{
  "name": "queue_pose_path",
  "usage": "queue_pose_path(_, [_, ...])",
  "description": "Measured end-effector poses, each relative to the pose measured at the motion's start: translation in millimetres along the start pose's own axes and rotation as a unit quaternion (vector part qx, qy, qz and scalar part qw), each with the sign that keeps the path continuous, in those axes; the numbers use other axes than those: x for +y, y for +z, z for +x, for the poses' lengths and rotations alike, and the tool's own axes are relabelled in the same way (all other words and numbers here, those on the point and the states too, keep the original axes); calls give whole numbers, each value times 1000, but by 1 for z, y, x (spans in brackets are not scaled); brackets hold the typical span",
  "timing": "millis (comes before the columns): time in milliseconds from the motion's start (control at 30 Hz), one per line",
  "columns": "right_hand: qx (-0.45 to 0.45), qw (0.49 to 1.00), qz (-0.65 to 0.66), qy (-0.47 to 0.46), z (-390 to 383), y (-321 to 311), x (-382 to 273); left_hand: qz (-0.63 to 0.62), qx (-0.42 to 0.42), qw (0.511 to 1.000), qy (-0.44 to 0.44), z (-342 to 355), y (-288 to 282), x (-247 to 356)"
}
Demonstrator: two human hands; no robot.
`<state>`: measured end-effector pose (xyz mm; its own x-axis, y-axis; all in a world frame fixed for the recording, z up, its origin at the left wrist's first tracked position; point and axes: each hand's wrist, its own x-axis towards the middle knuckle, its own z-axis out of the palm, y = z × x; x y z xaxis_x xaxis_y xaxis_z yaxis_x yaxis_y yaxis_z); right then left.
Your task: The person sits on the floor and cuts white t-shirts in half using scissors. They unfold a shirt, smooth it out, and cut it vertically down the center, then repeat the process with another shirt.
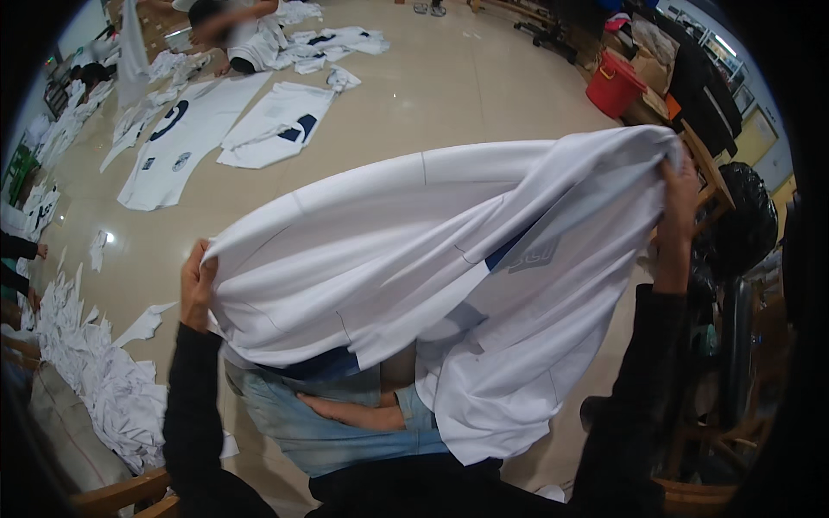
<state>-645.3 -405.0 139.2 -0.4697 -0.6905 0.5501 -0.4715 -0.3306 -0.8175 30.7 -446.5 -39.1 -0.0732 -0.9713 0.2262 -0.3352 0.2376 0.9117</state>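
A large white cloth [363, 250] with thin dark lines, navy patches and a pale grey print stretches across the middle, held up over my lap. My left hand [199, 285] is closed on its left edge. At the upper right, my right hand [678, 198] grips the cloth's bunched corner. The cloth's folds droop between my hands and partly cover my jeans [285, 414]. One bare foot [350, 410] shows below it as I sit low on the floor.
Cut white pieces [177, 142] lie on the tiled floor [458, 78] around a crouching person [250, 43]. Another person's hand [39, 250] is at the left, above a white scrap pile [95, 371]. A red bucket [613, 86], black bags [743, 216] and wooden furniture [712, 181] stand right.
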Motion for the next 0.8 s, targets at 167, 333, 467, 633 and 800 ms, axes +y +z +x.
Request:
queue_pose_path(167, [-33,945,-312,-89,55,7,44,540,-119,814,176,39,-30,63])
queue_pose_path(333, [138,909,-346,-185,130,27,15,587,194,774,138,142,-151,54])
queue_pose_path(467, [198,920,-243,-237,185,30,-57,489,343,770,224,206,-345,129])
queue_pose_path(633, [169,939,-175,-242,218,-19,-121,-120,356,918,125,193,-365,225])
queue_pose_path(800, [112,978,-46,-169,186,-50,-88,76,289,941,157,152,-359,212])
